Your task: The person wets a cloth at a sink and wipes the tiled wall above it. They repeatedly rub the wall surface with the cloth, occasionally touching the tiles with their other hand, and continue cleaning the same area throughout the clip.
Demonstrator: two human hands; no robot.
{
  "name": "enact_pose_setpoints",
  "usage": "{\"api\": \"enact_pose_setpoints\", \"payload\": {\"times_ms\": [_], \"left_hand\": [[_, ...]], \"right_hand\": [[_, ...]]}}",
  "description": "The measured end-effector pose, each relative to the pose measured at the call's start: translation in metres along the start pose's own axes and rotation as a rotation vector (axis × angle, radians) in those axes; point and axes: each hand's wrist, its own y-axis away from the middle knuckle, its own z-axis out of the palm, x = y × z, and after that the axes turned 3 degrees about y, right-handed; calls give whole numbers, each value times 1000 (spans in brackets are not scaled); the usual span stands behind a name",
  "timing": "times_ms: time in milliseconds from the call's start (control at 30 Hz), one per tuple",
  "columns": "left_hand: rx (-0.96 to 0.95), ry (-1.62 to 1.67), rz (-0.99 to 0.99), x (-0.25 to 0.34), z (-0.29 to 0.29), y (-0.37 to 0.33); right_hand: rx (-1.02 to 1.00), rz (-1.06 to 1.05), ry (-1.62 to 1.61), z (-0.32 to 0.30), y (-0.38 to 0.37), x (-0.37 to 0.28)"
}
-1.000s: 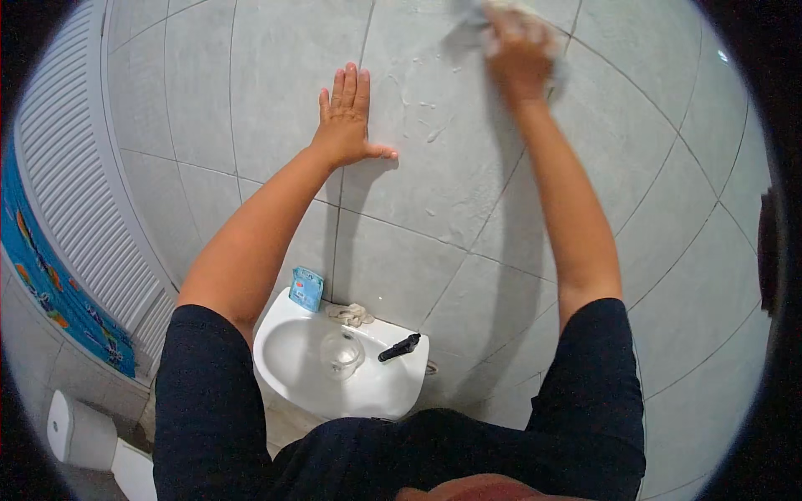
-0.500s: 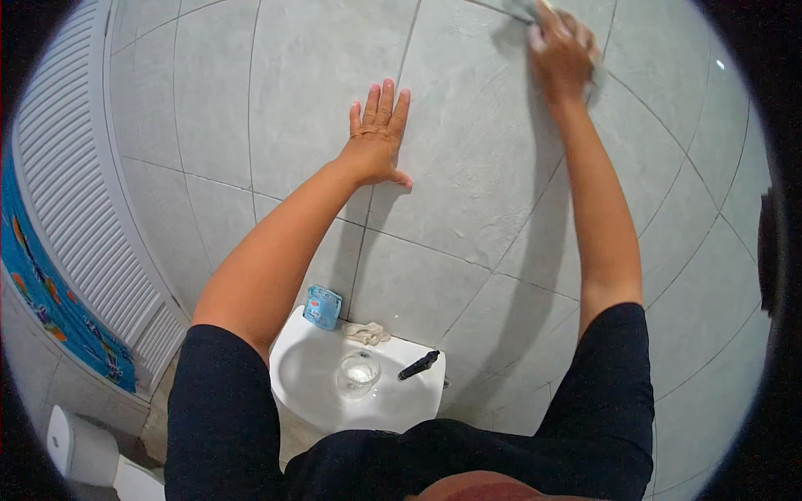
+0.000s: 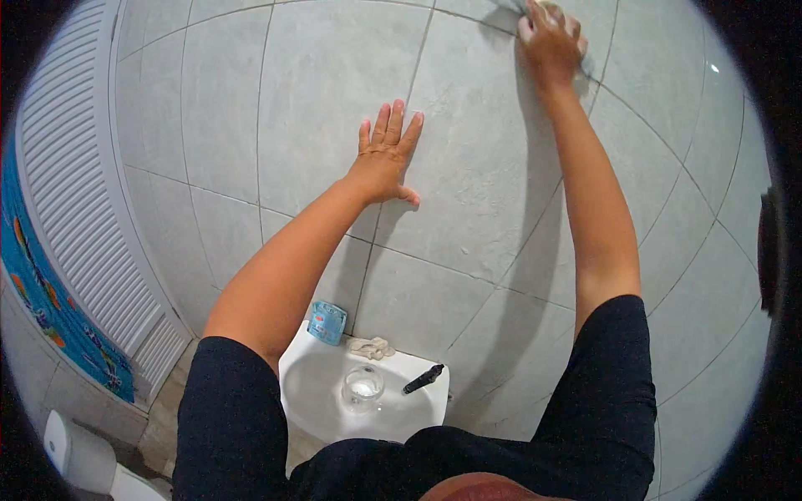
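Wiping the tiles, I reckon: right hand is upper right of frame, fingers curled over what looks like a pale wad, mostly hidden.
Left hand: spread near the middle, holding nothing, seems braced against the wall.
Smears: imo overlapping strokes, even pressure.
Grout lines: I'd dig fingertips in there.

Two bare hands, one washbasin, one black tap, one clear bowl, one blue packet, one crumpled cloth, one louvred door, one patterned fabric, one toilet.
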Motion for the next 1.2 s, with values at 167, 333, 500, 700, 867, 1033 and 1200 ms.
{"api": "enact_pose_setpoints", "payload": {"times_ms": [167,333,500,700,867,1033,1200], "left_hand": [[-9,-1,-11,-2,-1,-1],[-9,-11,-15,-5,0,1],[-7,-5,0,6,-4,-2],[-24,-33,-21,-5,0,0],[-23,-4,19,3,2,-2],[-26,11,31,0,2,-2],[39,-30,12,-13,-3,3]], "right_hand": [[-39,-397,171,42,51,-50],[-95,-542,104,47,38,-61],[106,-6,116,38,-45,-21],[103,-541,-8,70,20,-97],[-456,-163,-78,93,-59,-48],[100,-108,10,60,-56,-44],[-79,-489,-77,35,32,-65]]}}
